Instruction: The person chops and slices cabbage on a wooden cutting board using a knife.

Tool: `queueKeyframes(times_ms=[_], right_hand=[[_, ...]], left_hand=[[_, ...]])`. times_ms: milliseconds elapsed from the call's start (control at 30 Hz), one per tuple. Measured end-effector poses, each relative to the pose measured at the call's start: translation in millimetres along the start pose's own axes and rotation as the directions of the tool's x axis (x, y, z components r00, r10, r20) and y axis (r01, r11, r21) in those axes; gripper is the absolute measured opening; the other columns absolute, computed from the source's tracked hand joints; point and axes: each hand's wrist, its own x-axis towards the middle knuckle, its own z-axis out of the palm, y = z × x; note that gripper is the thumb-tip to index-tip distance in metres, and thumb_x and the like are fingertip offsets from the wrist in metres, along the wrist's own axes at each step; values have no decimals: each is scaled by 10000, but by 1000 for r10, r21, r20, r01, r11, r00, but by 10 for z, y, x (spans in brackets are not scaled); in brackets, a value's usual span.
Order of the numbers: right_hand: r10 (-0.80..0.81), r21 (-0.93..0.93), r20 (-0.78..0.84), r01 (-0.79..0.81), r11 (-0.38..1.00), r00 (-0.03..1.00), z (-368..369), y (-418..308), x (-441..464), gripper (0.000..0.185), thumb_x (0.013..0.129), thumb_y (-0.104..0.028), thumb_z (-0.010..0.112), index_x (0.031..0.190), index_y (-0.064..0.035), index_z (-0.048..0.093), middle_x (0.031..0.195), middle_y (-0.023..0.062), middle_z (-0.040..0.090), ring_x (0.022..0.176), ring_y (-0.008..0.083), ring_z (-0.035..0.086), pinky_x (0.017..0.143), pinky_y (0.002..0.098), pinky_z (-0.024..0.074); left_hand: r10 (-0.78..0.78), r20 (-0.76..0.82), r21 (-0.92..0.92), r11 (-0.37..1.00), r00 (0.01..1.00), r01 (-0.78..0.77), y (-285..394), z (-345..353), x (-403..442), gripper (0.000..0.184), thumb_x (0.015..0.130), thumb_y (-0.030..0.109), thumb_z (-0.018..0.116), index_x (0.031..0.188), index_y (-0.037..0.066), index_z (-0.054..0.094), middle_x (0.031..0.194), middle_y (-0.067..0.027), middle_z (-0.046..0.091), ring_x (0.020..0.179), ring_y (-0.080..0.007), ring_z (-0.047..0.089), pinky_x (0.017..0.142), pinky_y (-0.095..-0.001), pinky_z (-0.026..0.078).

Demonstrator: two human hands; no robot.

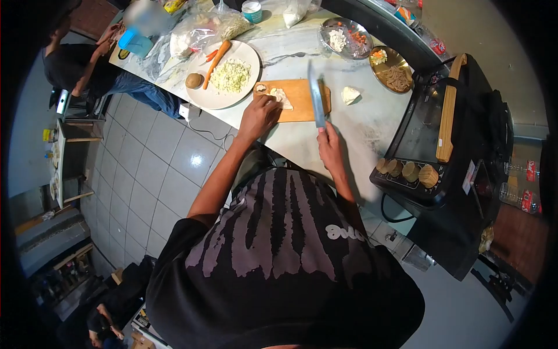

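Note:
My right hand (331,150) is wrapped round the handle of a kitchen knife (315,96). Its long blade points away from me over the right end of a wooden cutting board (299,100). At the board's left end, my left hand (260,116) has its fingers bent together over pale food pieces (280,98); what lies under the fingertips is hidden. A small round brownish piece (261,88) rests just beyond them. Right of the board, a white chunk (350,95) lies on the marble-patterned counter (363,131).
Left is a plate (253,64) with chopped pale vegetable, a carrot (217,64) and a round brown item (194,81). Metal plates (361,53) (397,87) of cut food stand at the back right. A black oven (427,125) borders the right. Another person (87,72) works at far left.

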Motion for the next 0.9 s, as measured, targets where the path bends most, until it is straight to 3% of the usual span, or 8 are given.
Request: queueKeyframes(times_ms=[33, 133, 167, 200, 267, 400, 600, 900], right_hand=[[16, -140, 24, -12, 990, 1000, -17, -255, -95, 437, 1050, -215, 466, 1451, -43, 481, 1144, 227, 669, 1015, 353, 630, 938, 419, 470], [-128, -200, 107, 148, 969, 986, 15, -619, -259, 440, 1058, -178, 436, 1477, -46, 459, 1285, 254, 628, 1133, 413, 619, 964, 415, 471], [71, -222, 206, -24, 975, 976, -20, -794, -288, 443, 1062, -138, 410, 1498, -68, 440, 1359, 247, 588, 1256, 431, 559, 1020, 417, 449], [80, -221, 203, -34, 975, 976, 57, -688, -302, 443, 1062, -138, 410, 1498, -68, 440, 1359, 247, 588, 1256, 431, 559, 1020, 417, 449], [-279, -107, 87, 287, 952, 956, 216, -386, -351, 463, 1061, -127, 411, 1524, -128, 423, 1313, 270, 600, 1217, 431, 581, 1001, 439, 458], [-286, -252, 149, 316, 915, 947, 223, -339, -400, 545, 1024, -40, 458, 1547, -179, 391, 1133, 288, 640, 1014, 465, 632, 852, 474, 504], [-207, -247, 145, 238, 939, 968, 254, -381, -387, 601, 980, 15, 499, 1538, -192, 413, 978, 285, 635, 914, 466, 627, 766, 508, 479], [-141, -318, 149, 182, 930, 979, 187, -546, -393, 608, 963, 27, 514, 1529, -178, 428, 955, 282, 633, 892, 475, 621, 749, 514, 478]], left_hand=[[23, -18, 5, 1000, 1000, -23, -19, 17, -13, 251, 828, 120, 740, 1072, 72, 710, 1121, -112, 667, 1052, -308, 627, 892, -412, 524], [34, -64, 18, 999, 997, -33, 17, 49, -39, 282, 842, 114, 728, 1119, 71, 704, 1173, -111, 667, 1090, -307, 623, 917, -407, 520], [21, -99, 29, 999, 995, -19, 47, 49, -38, 294, 846, 114, 727, 1136, 70, 705, 1186, -110, 671, 1103, -303, 622, 932, -407, 515], [21, -91, 23, 1000, 996, -19, 78, 46, -20, 294, 846, 114, 727, 1136, 70, 705, 1186, -110, 671, 1103, -303, 622, 932, -407, 515], [16, -173, 76, 997, 985, -3, 123, 73, 3, 304, 860, 114, 720, 1159, 60, 705, 1198, -100, 682, 1120, -287, 623, 963, -406, 493], [77, -169, 80, 995, 983, -64, 8, 224, -27, 333, 857, 99, 722, 1186, 53, 697, 1236, -77, 683, 1134, -286, 628, 983, -398, 479], [4, -148, -6, 1000, 989, -5, 55, 170, 18, 319, 856, 104, 723, 1168, 47, 696, 1202, -80, 690, 1145, -270, 620, 950, -378, 454], [7, -134, 42, 999, 991, -2, 84, 172, 29, 311, 860, 116, 708, 1161, 44, 681, 1183, -77, 669, 1126, -246, 608, 935, -383, 442]])
